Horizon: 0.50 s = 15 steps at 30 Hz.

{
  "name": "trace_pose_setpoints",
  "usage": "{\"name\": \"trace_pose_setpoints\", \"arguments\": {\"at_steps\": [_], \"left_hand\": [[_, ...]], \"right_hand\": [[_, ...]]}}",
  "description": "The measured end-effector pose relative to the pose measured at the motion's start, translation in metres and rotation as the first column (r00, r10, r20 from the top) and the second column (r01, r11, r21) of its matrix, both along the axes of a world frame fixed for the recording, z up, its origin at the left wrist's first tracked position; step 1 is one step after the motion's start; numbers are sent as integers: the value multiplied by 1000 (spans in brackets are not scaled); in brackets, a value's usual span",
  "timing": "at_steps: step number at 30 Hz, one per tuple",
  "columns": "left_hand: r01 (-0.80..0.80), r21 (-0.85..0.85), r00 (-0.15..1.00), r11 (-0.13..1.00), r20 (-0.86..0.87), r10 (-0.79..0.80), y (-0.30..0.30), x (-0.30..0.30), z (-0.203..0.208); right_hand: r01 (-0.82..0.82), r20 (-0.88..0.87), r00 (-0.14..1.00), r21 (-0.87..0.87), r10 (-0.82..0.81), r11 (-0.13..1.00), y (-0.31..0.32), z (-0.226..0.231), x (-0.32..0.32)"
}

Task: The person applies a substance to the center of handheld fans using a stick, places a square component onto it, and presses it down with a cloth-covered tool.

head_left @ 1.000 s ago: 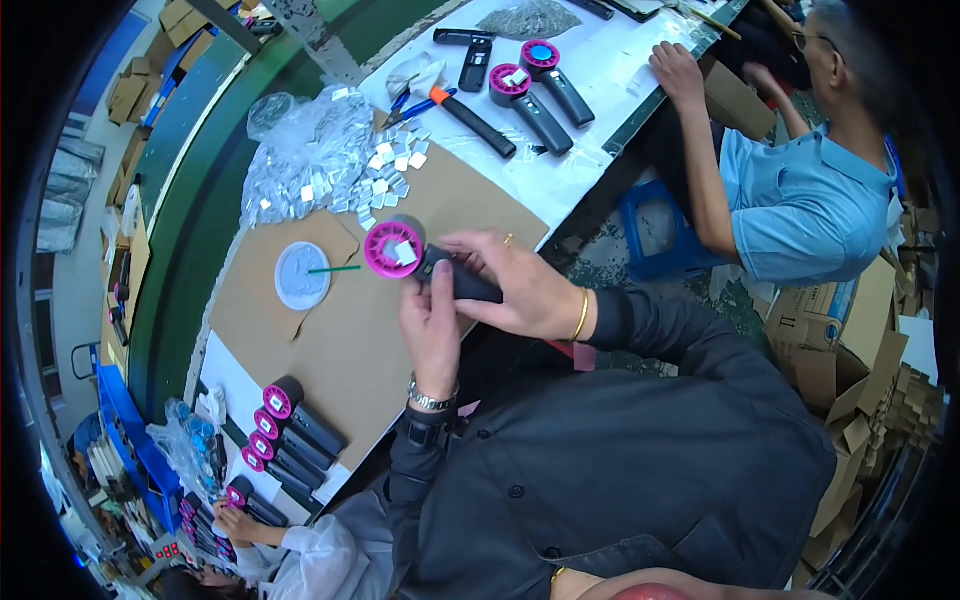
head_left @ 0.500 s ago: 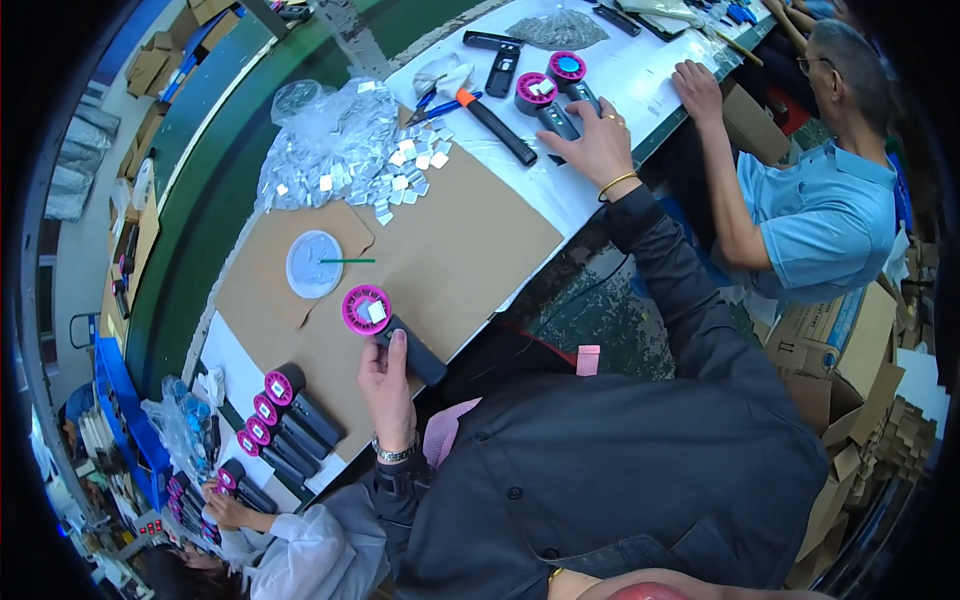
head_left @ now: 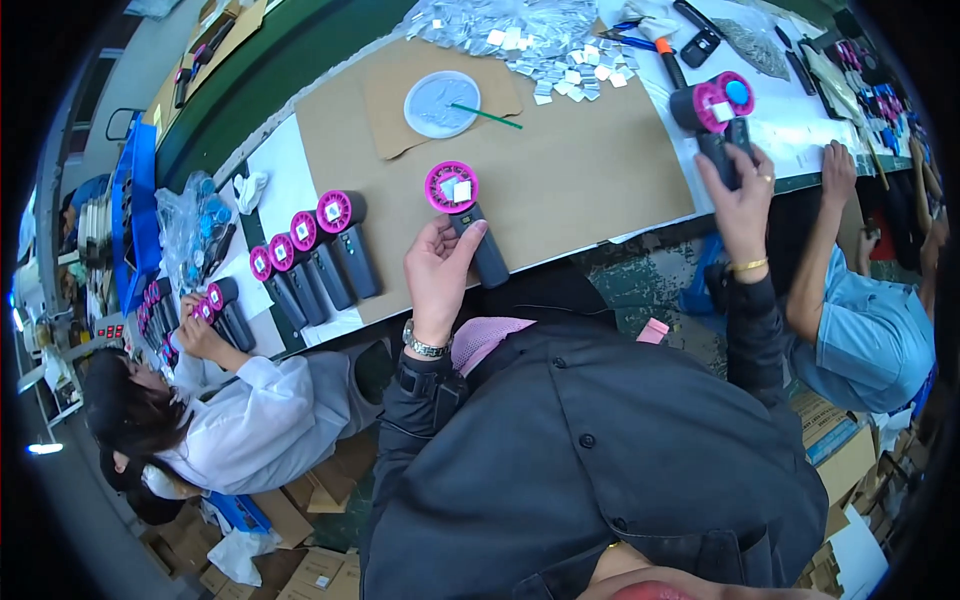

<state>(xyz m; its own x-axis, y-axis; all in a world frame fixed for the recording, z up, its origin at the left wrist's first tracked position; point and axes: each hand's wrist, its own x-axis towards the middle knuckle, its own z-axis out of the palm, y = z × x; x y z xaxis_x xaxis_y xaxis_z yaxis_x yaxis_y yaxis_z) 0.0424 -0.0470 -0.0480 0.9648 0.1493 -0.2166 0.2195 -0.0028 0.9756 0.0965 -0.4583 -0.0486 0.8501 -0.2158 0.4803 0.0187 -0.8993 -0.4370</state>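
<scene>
My left hand (head_left: 440, 262) is closed around the dark grey handle of a handheld fan (head_left: 488, 255), at the near edge of a brown cardboard sheet (head_left: 590, 170). This fan's head has a pink ring with a white square and a silvery square on it. Over to the right, my right hand (head_left: 742, 205) has thumb and fingers about the handle of a second pink-ringed fan (head_left: 714, 158), which bears a white square. A third fan (head_left: 740, 92), with a blue disc in its ring, stands right against it, partly hidden.
A white tub (head_left: 442, 78) with a green stick lies beyond my left hand. Behind it spread small silvery squares (head_left: 570, 70) and plastic bags. Several fans (head_left: 345, 250) line up at left. Co-workers sit at left (head_left: 260, 420) and right (head_left: 870, 330). Pliers (head_left: 630, 38) lie at the back.
The view has swung, so the table sits higher and more of the left co-worker shows. My right hand has closed in on a fan's handle. My left hand keeps its fan.
</scene>
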Motion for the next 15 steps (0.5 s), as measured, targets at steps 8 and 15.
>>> {"name": "trace_pose_setpoints", "arguments": {"at_steps": [8,15], "left_hand": [[37,11,999,999,-1,-37,18,5,-2],[63,133,998,989,-19,-61,27,9,-11]], "right_hand": [[-172,-178,964,151,198,973,128,-5,-49],[-109,-110,987,79,117,991,153,-11,-36]]}}
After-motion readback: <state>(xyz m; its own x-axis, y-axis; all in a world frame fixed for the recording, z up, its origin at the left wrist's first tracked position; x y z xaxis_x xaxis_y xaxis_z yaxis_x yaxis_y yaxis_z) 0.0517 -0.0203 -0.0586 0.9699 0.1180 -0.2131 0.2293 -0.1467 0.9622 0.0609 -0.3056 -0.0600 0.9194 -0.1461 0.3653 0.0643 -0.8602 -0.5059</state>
